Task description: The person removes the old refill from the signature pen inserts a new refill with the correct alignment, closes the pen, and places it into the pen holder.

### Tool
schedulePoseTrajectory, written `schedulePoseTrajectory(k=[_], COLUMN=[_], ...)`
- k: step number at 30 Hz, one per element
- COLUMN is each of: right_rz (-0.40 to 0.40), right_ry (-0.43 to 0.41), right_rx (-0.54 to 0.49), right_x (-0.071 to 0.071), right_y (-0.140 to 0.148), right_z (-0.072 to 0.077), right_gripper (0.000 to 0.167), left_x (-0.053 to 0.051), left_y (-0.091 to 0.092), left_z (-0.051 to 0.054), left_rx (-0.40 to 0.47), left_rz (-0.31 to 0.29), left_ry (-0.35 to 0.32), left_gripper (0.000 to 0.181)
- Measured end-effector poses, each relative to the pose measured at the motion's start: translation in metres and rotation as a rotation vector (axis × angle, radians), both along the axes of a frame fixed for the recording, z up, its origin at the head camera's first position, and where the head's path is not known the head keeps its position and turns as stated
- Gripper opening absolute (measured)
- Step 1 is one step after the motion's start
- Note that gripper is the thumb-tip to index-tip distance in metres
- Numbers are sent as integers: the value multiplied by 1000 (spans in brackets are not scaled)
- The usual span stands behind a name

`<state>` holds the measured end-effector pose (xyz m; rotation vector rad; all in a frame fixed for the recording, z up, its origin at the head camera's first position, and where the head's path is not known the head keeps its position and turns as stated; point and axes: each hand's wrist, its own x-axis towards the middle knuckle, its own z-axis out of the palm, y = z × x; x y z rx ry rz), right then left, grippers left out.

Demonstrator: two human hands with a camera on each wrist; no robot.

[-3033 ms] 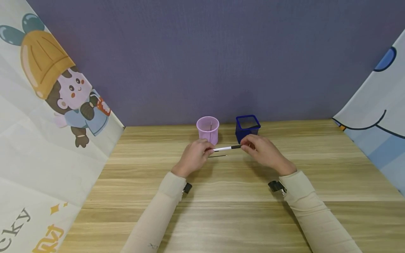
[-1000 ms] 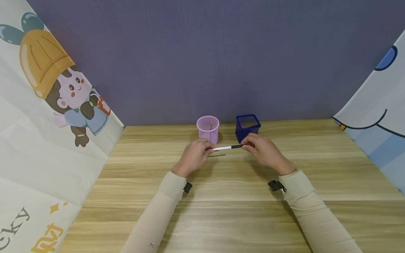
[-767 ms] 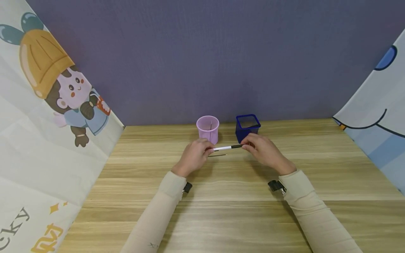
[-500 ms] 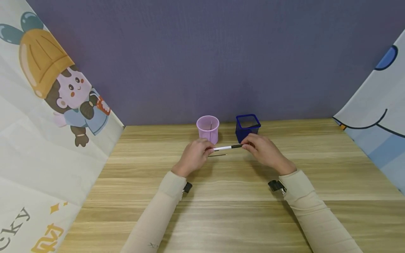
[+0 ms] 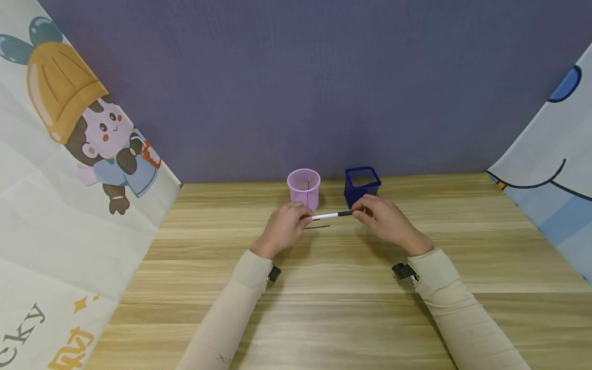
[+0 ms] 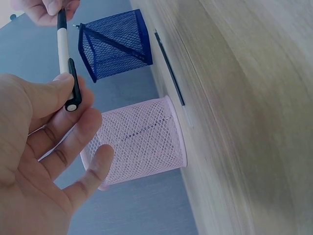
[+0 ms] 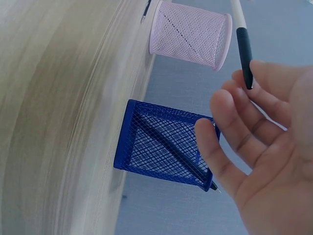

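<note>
A ballpoint pen (image 5: 326, 216) with a white barrel, dark front section and black clip is held level between both hands, above the table. My left hand (image 5: 283, 229) pinches its clip end between thumb and index finger; the other fingers are spread, as the left wrist view shows. At the dark pointed end, my right hand (image 5: 387, 223) pinches the pen (image 7: 244, 46) with thumb and fingertips. Below it, a thin dark pen refill (image 6: 170, 71) lies on the table; its clear end shows in the left wrist view.
Behind the hands stand a round pink mesh pen holder (image 5: 297, 197) and a square blue mesh pen holder (image 5: 352, 196). A dark pen (image 7: 171, 149) leans inside the blue one. The wooden table (image 5: 333, 318) meets a grey-blue back panel (image 5: 296, 92).
</note>
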<state>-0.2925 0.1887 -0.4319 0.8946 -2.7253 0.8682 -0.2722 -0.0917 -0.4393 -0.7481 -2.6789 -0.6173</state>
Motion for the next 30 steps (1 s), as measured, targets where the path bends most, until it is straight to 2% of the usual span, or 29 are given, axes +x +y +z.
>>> schedulePoseTrajectory(k=[9, 30], right_rz=[-7, -17], right_ry=[24, 44], right_rx=[-15, 8], right_x=[0, 2], right_y=[-1, -1], right_z=[1, 1], right_gripper=[16, 7], left_x=[0, -1], left_y=[-1, 0], left_z=[0, 0], left_rx=[6, 7], left_rz=[4, -2], left_ry=[-3, 0], left_gripper=[10, 9])
